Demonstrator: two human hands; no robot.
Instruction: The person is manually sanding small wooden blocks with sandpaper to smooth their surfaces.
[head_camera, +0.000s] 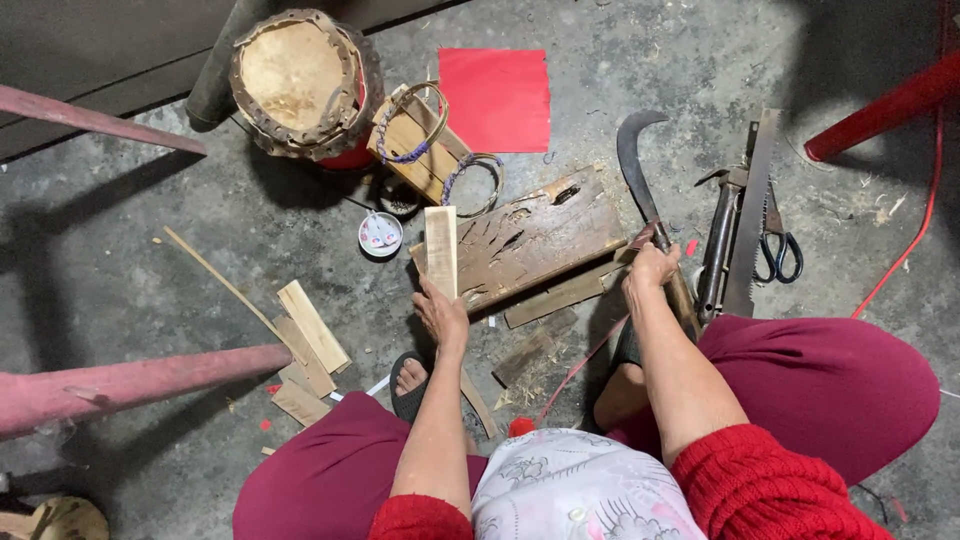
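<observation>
The left hand (441, 314) grips the lower end of a pale slat of wood (441, 250), fingers wrapped tight around it, and stands it upright with its long axis running straight away from the person. The foot of the slat rests at the near left corner of a scarred chopping board (540, 235), which lies flat on the concrete floor (120, 250) between the person's knees and a red sheet (495, 98).

The right hand (651, 268) is closed on the handle of a hooked billhook (636, 165). The blade rises away from the fist and curls at its tip, so its long axis runs roughly parallel to the slat, and it sits to the right of the board's far end. The slat lies to the left of the blade, with the whole width of the board between them (the two hands are well apart). The left hand is the one on the slat; the right hand is the nearer one to the tools.

Just right of the billhook lie a handsaw (752, 210), a dark metal tool and a pair of scissors (777, 250), all pointing away from the person. To the left of the knees a few cut slats (312, 325) lie loose on the floor. Beyond the board stand a small drum (298, 80) and some woven rings (474, 178) on a wooden frame.
</observation>
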